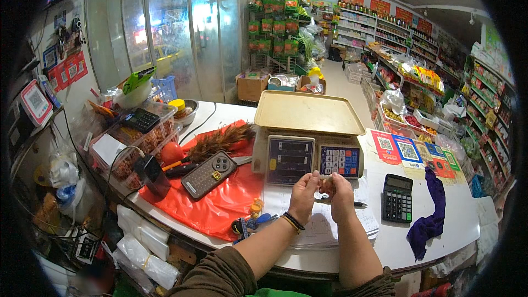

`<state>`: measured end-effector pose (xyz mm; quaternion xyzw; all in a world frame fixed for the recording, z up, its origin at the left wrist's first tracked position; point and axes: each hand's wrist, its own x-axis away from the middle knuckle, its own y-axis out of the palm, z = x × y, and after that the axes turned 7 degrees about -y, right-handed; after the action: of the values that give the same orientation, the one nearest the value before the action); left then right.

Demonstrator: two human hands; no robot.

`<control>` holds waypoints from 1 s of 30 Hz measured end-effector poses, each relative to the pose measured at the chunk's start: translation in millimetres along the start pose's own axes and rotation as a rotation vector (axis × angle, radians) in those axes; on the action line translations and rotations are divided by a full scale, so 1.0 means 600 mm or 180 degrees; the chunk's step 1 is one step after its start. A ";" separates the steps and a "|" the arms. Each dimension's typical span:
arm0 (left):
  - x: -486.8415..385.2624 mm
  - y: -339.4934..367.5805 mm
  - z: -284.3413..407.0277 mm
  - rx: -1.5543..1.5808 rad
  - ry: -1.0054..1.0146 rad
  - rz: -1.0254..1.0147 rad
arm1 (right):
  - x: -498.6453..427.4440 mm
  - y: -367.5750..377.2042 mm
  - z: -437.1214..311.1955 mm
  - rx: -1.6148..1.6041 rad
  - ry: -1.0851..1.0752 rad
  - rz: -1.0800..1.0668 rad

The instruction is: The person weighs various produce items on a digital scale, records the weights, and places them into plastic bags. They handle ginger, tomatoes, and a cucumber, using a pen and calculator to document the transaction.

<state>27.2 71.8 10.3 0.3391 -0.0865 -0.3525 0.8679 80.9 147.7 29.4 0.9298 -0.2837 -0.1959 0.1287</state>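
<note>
My left hand [303, 196] and my right hand [341, 196] meet in front of the scale, thumbs up and fingers curled towards each other. Something small and pale seems to lie between the fingertips, but I cannot make out what it is. Below them, handwritten papers [315, 231] lie on the white counter, with a dark pen [360, 204] across them. Just beyond my fingers stands a weighing scale with a beige tray [309, 111], a display panel [291, 160] and a number keypad [339, 161].
To the right are a black calculator [397, 198], a dark purple cloth [435, 206] and printed code cards [406, 148]. A red plastic bag [198, 218] at left bears a phone [209, 174], a knife [181, 170] and a feather duster [222, 142]. Clear tubs [165, 126] stand farther left.
</note>
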 end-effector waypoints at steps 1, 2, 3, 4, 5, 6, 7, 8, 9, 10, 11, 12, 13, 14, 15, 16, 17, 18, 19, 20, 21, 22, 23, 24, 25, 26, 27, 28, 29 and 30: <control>0.002 0.003 0.004 0.0097 0.0025 0.0065 | 0.000 -0.001 -0.001 -0.0091 -0.0002 0.0012; 0.000 0.000 0.001 0.0076 -0.0013 0.0092 | 0.000 -0.001 -0.001 -0.0091 0.0017 0.0048; -0.003 -0.005 -0.004 0.0054 -0.0052 0.0118 | 0.000 0.000 -0.001 -0.0091 0.0037 0.0084; -0.006 -0.010 -0.008 0.0033 -0.0090 0.0145 | 0.000 0.000 -0.001 -0.0091 0.0056 0.0121; -0.008 -0.013 -0.012 0.0018 -0.0095 0.0087 | 0.001 -0.003 -0.002 0.0160 0.0131 0.0072; -0.008 -0.016 -0.016 0.0002 -0.0099 0.0029 | 0.002 -0.008 -0.001 0.0412 0.0205 0.0024; -0.009 -0.017 -0.018 -0.0015 -0.0103 -0.0029 | 0.003 -0.010 -0.002 0.0662 0.0279 -0.0025; -0.009 -0.018 -0.018 -0.0041 -0.0095 -0.0003 | 0.005 0.000 -0.004 0.0788 0.0138 -0.0007; -0.009 -0.017 -0.018 -0.0066 -0.0093 0.0008 | 0.006 0.004 -0.009 0.0778 0.0158 -0.0007; -0.008 -0.015 -0.016 -0.0092 -0.0090 0.0021 | 0.007 0.006 -0.013 0.0767 0.0178 -0.0008; -0.005 -0.013 -0.012 -0.0081 -0.0111 -0.0025 | 0.007 0.007 -0.014 0.0755 0.0200 -0.0011; -0.001 -0.006 -0.006 -0.0065 -0.0145 -0.0086 | 0.006 0.004 -0.011 0.0701 0.0102 -0.0061; 0.002 -0.002 -0.002 -0.0047 -0.0180 -0.0147 | 0.003 -0.002 -0.003 0.0648 0.0005 -0.0110; -0.001 -0.003 -0.005 -0.0010 -0.0118 -0.0152 | 0.001 -0.006 0.003 0.0597 -0.0093 -0.0158; -0.004 -0.010 -0.010 0.0020 -0.0051 -0.0132 | 0.000 -0.008 0.008 0.0542 -0.0110 -0.0257; -0.007 -0.016 -0.015 0.0051 0.0014 -0.0116 | 0.000 -0.010 0.011 0.0489 -0.0130 -0.0351; -0.010 -0.022 -0.018 0.0032 0.0075 -0.0132 | 0.000 -0.012 0.012 0.0438 -0.0150 -0.0441; -0.015 -0.029 -0.020 0.0015 0.0134 -0.0151 | -0.001 -0.009 0.012 0.0465 -0.0118 -0.0471; -0.016 -0.028 -0.024 0.0016 0.0140 -0.0191 | -0.001 -0.012 0.013 0.0492 -0.0159 -0.0430; -0.016 -0.031 -0.022 -0.0047 0.0037 -0.0295 | 0.000 -0.010 0.010 0.0664 -0.0156 -0.0365; -0.015 -0.025 -0.024 -0.0062 0.0099 -0.0230 | 0.003 -0.009 0.002 0.0851 -0.0148 -0.0281; -0.013 -0.022 -0.023 -0.0225 0.0018 -0.0141 | 0.005 -0.005 -0.003 0.1065 -0.0099 -0.0240; -0.011 -0.021 -0.022 -0.0391 -0.0064 -0.0059 | 0.000 -0.012 0.000 0.1481 -0.0083 -0.0378; -0.006 -0.028 -0.017 -0.0317 0.0021 -0.0281 | 0.001 -0.007 -0.004 0.1466 -0.0056 -0.0431; -0.009 -0.032 -0.018 -0.0324 -0.0015 -0.0309 | 0.002 -0.003 -0.010 0.1463 -0.0036 -0.0470; -0.010 -0.033 -0.017 -0.0276 0.0086 -0.0387 | 0.003 0.000 -0.011 0.1045 0.0002 -0.0399; -0.010 -0.030 -0.015 -0.0219 0.0188 -0.0469 | 0.004 0.001 -0.013 0.0634 0.0024 -0.0323; -0.008 -0.022 -0.010 -0.0178 0.0179 -0.0424 | 0.002 0.000 -0.010 0.0459 0.0024 -0.0275; -0.004 -0.013 -0.005 -0.0140 0.0171 -0.0374 | -0.001 -0.006 -0.010 0.0215 0.0237 -0.0215; -0.003 -0.010 -0.002 -0.0200 0.0185 -0.0249 | -0.003 -0.003 -0.015 -0.0180 0.0336 -0.0052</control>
<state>22.8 70.3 5.8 0.3248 -0.0368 -0.3788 0.8658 84.4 151.3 37.0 0.9371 -0.2633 -0.1555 0.1681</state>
